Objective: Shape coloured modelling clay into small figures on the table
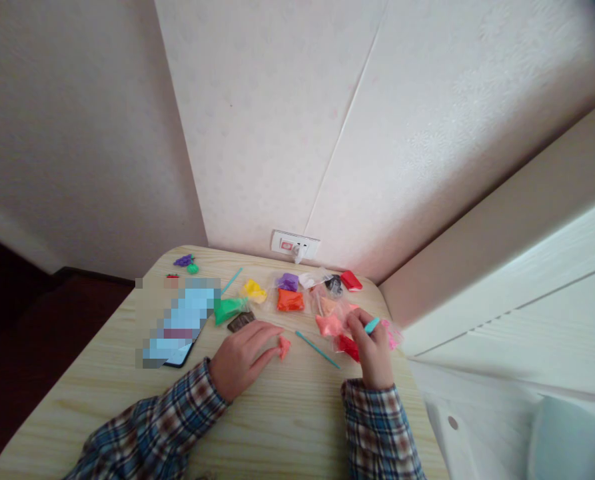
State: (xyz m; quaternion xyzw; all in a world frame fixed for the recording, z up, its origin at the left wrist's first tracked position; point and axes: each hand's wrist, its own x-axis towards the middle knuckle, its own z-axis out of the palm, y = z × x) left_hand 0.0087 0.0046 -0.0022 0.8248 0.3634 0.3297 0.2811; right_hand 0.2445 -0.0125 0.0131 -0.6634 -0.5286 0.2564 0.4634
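My left hand [241, 360] rests on the wooden table [287, 427], its fingertips pinching a small salmon-pink clay piece [284, 347]. My right hand [373, 353] is curled round a short teal tool [372, 325] and sits over small bags of pink and red clay [346, 345]. A thin teal stick [318, 350] lies on the table between the two hands. Both sleeves are plaid.
Bags of clay lie in a row beyond the hands: green [228, 309], yellow [254, 291], purple [288, 282], orange [290, 301], red [351, 281]. A phone [177, 327] lies at the left, another teal stick [232, 281] beyond it. A wall socket [295, 245] is behind; white furniture [502, 347] stands right.
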